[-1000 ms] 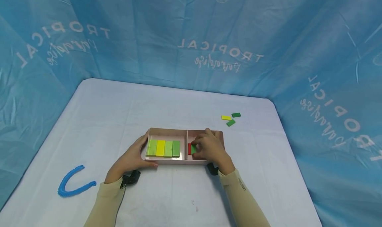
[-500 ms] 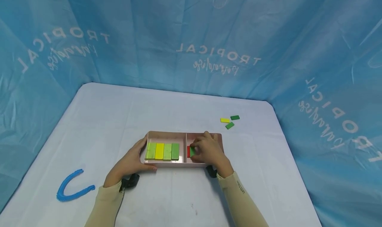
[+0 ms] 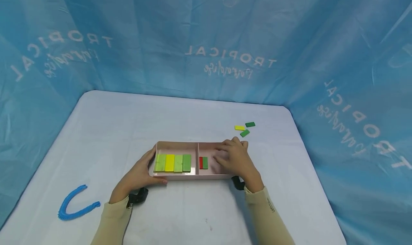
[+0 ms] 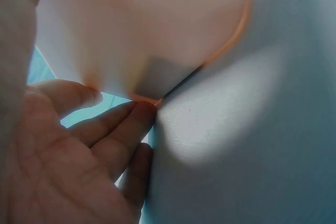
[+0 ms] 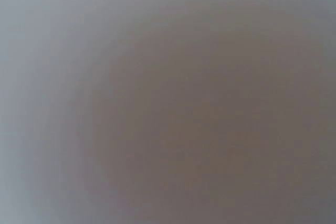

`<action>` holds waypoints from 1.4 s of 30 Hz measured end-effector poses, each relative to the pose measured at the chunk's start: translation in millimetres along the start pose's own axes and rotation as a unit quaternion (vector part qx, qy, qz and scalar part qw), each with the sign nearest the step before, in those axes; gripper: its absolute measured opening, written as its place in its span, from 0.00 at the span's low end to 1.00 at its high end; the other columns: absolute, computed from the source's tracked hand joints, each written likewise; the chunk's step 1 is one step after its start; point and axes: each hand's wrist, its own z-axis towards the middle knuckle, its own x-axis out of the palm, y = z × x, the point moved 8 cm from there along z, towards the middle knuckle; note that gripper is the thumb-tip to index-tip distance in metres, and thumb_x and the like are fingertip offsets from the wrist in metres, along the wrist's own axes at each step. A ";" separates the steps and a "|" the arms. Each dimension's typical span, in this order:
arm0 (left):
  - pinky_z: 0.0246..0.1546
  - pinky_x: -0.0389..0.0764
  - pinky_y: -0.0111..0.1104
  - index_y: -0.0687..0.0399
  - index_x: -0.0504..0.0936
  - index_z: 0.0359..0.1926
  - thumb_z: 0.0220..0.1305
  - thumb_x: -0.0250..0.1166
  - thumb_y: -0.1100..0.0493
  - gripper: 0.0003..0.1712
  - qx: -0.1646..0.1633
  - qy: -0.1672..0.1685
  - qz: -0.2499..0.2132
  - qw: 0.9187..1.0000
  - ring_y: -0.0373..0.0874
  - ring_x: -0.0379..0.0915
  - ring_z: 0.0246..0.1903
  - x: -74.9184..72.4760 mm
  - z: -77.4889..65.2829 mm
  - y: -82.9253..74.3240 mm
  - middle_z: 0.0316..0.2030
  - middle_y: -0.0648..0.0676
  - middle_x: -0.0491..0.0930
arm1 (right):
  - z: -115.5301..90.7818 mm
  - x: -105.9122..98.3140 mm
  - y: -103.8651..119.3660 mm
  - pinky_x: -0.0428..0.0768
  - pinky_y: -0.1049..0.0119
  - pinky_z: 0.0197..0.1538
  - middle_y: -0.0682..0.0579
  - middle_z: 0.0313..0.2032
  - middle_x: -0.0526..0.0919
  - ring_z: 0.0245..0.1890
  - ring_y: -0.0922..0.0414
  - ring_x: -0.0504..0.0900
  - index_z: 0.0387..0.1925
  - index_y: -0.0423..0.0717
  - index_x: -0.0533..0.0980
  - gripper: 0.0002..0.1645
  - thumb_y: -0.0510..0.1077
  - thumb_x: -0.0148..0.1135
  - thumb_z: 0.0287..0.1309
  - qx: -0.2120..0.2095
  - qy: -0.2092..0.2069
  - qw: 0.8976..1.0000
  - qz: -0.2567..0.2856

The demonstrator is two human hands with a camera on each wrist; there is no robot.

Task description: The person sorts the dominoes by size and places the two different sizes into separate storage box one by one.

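A white table [image 3: 180, 209] was backed by a blue curtain [image 3: 209, 27], lettering strewn across its folds. And there, mid-table, the box [image 3: 193, 177] was gripped by the left hand [image 3: 139, 173], the thumb set at its near side, the other fingers at its left end! Nothing was grasped by the right hand [image 3: 237, 158]; its fingers were spread loosely over the right compartment, and whether the rim was touched could not be told. Just beside the divider [image 3: 197, 155], a red tile [image 3: 201, 163] and a green tile [image 3: 205, 163] were stood together. Across it, a row [image 3: 169, 162] of four larger tiles was lined up: lime, yellow, lime, green. Farther out, one yellow [image 3: 239, 128] and two green [image 3: 245, 133] tiles were scattered beyond the far right corner. At far left, a blue strip [image 3: 65, 204] was laid, bent like a horseshoe. By the right wrist view, only blur was given.
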 end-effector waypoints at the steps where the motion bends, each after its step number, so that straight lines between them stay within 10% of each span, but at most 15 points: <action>1: 0.73 0.55 0.61 0.55 0.40 0.81 0.38 0.85 0.39 0.81 -0.001 0.000 0.001 1.000 0.65 0.44 0.77 -0.6 -0.4 0.3 0.79 0.64 0.46 | -0.4 -2.7 -2.9 0.56 0.54 0.39 0.57 0.39 0.87 0.37 0.57 0.68 0.44 0.51 0.89 0.17 0.53 0.75 0.54 0.000 -0.004 1.000 -0.003; 34: 0.73 0.55 0.60 0.55 0.41 0.81 0.39 0.85 0.41 0.80 0.003 0.004 -0.002 1.000 0.64 0.44 0.77 -1.3 0.2 -0.4 0.79 0.63 0.47 | 9.2 -12.8 -118.4 0.56 0.45 0.43 0.44 0.41 0.89 0.39 0.47 0.71 0.39 0.41 0.87 0.16 0.49 0.65 0.55 0.146 -0.110 0.983 0.031; 42: 0.73 0.55 0.60 0.53 0.40 0.81 0.39 0.85 0.44 0.79 -0.006 0.006 -0.015 1.000 0.64 0.43 0.77 -0.2 -1.6 -3.5 0.79 0.64 0.46 | 14.1 -3.9 -151.0 0.58 0.43 0.48 0.39 0.45 0.86 0.42 0.45 0.69 0.46 0.38 0.85 0.23 0.51 0.68 0.54 0.229 -0.064 0.971 -0.012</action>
